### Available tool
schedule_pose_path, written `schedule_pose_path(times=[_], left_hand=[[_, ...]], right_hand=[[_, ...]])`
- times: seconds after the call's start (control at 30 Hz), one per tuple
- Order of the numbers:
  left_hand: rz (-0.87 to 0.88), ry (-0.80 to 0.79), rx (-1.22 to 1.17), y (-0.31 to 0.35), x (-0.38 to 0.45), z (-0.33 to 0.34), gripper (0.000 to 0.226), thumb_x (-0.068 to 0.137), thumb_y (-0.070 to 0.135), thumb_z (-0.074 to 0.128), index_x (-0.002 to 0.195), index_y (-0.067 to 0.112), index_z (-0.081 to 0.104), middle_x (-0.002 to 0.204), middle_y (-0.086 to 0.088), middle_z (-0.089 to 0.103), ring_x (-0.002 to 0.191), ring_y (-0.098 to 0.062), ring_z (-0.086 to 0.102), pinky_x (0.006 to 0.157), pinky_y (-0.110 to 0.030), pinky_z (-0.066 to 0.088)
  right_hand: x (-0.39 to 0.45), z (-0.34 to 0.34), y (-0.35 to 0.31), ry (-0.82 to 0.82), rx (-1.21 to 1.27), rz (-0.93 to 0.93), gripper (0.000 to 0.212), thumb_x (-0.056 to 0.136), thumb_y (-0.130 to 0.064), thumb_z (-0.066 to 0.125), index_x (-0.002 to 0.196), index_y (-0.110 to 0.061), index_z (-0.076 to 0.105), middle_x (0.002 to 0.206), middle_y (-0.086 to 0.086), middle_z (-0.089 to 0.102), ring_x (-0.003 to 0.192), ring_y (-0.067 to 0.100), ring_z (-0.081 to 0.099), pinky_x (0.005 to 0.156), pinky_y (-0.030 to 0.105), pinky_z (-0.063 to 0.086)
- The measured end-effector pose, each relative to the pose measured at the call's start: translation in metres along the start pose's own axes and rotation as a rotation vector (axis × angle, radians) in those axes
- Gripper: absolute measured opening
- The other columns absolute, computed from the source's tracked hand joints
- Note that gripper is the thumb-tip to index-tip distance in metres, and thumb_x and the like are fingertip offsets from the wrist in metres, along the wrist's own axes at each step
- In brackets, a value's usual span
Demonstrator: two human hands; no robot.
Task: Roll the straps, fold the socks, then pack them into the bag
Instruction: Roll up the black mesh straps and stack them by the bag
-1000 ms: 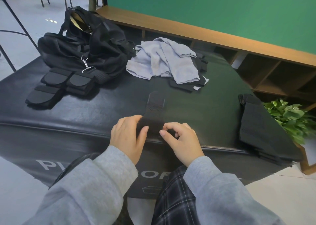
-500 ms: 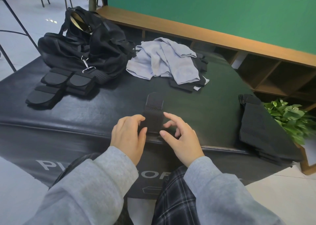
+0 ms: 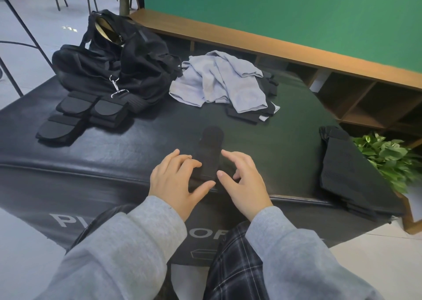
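Left hand fingers point(image 3: 189, 160) rest loosely curved on the near roll of the short black fabric strap point(image 3: 210, 153), thumb under its edge; right hand fingers point(image 3: 230, 157) spread, relaxed, grasping nothing, just beside it. Strap lies on the black padded surface point(image 3: 141, 149) by the front edge, far end flat. Risk: loose contact lets the roll spring open or skew. Black duffel bag point(image 3: 127, 64) well apart, grey socks point(image 3: 219, 83) unfolded.

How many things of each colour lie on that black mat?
Black: 5 – bag, pouch set, strap between the hands, folded cloth, dark pieces under the grey pile
Grey: 1 – clothes pile
Total: 6
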State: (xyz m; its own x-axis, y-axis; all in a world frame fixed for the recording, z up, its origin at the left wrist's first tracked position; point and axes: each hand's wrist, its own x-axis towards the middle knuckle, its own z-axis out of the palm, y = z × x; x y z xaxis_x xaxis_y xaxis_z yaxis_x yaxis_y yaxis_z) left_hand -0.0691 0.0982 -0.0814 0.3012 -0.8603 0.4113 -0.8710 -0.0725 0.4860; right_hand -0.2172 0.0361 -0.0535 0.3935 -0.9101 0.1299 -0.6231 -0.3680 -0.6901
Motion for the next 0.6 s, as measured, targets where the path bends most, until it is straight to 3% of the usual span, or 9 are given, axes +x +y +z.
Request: schedule_pose_path(times=[0.1, 0.17, 0.27, 0.37, 0.43, 0.53, 0.6], left_hand=[[0.014, 0.028, 0.025, 0.001, 0.0, 0.002, 0.046, 0.069, 0.06, 0.068, 0.092, 0.021, 0.064, 0.105, 0.001, 0.065, 0.117, -0.028, 0.054, 0.087, -0.047, 0.045], [0.023, 0.052, 0.024, 0.001, 0.0, 0.003, 0.044, 0.066, 0.055, 0.073, 0.088, 0.018, 0.063, 0.1, 0.0, 0.064, 0.113, -0.03, 0.057, 0.085, -0.047, 0.046], [0.029, 0.083, 0.009, 0.002, 0.0, 0.004, 0.041, 0.07, 0.054, 0.058, 0.087, 0.017, 0.062, 0.098, 0.0, 0.063, 0.109, -0.03, 0.059, 0.083, -0.046, 0.047], [0.034, 0.109, -0.009, 0.002, 0.0, 0.005, 0.043, 0.07, 0.053, 0.047, 0.087, 0.017, 0.062, 0.098, 0.001, 0.063, 0.109, -0.028, 0.059, 0.082, -0.045, 0.047], [0.023, 0.091, -0.012, 0.001, 0.0, 0.006, 0.046, 0.069, 0.059, 0.047, 0.086, 0.018, 0.061, 0.099, 0.002, 0.063, 0.11, -0.027, 0.058, 0.085, -0.045, 0.046], [-0.011, 0.043, -0.003, 0.0, 0.001, 0.007, 0.052, 0.066, 0.066, 0.052, 0.089, 0.019, 0.057, 0.103, 0.002, 0.063, 0.112, -0.025, 0.056, 0.088, -0.046, 0.044], [-0.026, 0.025, -0.005, 0.001, 0.0, 0.007, 0.049, 0.066, 0.059, 0.065, 0.092, 0.017, 0.057, 0.105, 0.0, 0.063, 0.112, -0.026, 0.056, 0.09, -0.046, 0.042]], right_hand=[[0.004, 0.001, -0.005, 0.0, -0.028, 0.045, 0.048, 0.09, -0.036, 0.055, 0.135, -0.042, 0.041, 0.127, -0.027, 0.04, 0.074, 0.003, 0.047, 0.098, 0.035, 0.039], [0.008, 0.002, -0.009, -0.007, -0.063, 0.071, 0.051, 0.09, -0.04, 0.053, 0.138, -0.042, 0.036, 0.135, -0.023, 0.042, 0.087, 0.006, 0.051, 0.102, 0.034, 0.034], [0.013, 0.003, -0.012, -0.015, -0.053, 0.129, 0.056, 0.09, -0.045, 0.053, 0.141, -0.039, 0.031, 0.133, -0.025, 0.046, 0.111, 0.009, 0.05, 0.101, 0.03, 0.026], [0.018, 0.003, -0.013, -0.019, -0.031, 0.163, 0.059, 0.09, -0.047, 0.055, 0.142, -0.036, 0.03, 0.131, -0.029, 0.048, 0.115, 0.007, 0.048, 0.098, 0.026, 0.022], [0.023, 0.004, -0.016, -0.021, 0.008, 0.158, 0.058, 0.088, -0.046, 0.057, 0.14, -0.04, 0.033, 0.127, -0.031, 0.05, 0.109, 0.006, 0.052, 0.097, 0.025, 0.023], [0.031, 0.007, -0.015, 0.01, 0.118, 0.122, 0.04, 0.083, -0.043, 0.06, 0.118, -0.058, 0.046, 0.104, -0.039, 0.055, 0.079, 0.006, 0.053, 0.097, 0.036, 0.04], [0.033, 0.01, -0.011, 0.035, 0.179, 0.11, 0.026, 0.082, -0.043, 0.059, 0.103, -0.058, 0.055, 0.092, -0.025, 0.062, 0.073, 0.008, 0.05, 0.089, 0.043, 0.048]])
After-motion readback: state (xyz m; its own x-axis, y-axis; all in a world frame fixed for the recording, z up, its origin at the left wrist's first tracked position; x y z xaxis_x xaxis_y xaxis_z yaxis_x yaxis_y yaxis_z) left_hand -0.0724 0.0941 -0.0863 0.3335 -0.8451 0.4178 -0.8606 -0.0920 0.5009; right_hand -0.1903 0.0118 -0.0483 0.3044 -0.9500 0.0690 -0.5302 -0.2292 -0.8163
